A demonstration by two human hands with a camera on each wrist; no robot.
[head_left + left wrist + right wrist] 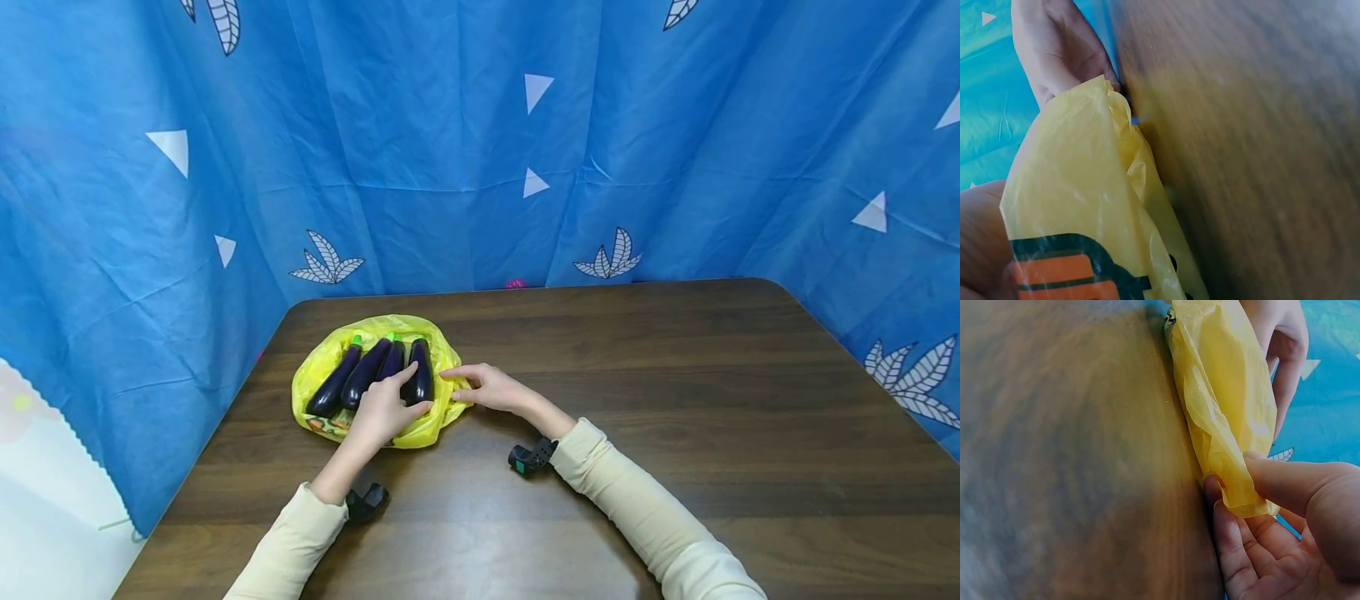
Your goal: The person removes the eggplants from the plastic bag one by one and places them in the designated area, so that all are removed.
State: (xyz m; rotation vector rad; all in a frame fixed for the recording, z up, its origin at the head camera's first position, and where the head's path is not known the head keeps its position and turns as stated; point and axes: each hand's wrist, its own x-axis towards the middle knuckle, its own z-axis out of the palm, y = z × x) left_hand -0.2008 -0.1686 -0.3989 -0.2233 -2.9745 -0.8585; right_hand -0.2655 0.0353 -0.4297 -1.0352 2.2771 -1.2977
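Several dark purple eggplants [333, 385] with green stem ends lie side by side in a yellow plastic bag [307, 367], whose sides are rolled down around them. My left hand [381, 411] reaches over the bag's near edge, its thumb and forefinger spread at the rightmost eggplant [422, 367]. The bag [1072, 169] hides part of that hand in the left wrist view. At the bag's right side, my right hand [487, 388] pinches the yellow plastic between thumb and fingers, as the right wrist view shows with the bag's edge [1235, 481] between them.
The bag rests near the far left corner of a dark wooden table [660, 383]. A blue curtain [480, 150] with leaf and triangle prints hangs behind it and along both sides. Each wrist carries a small black camera [532, 457].
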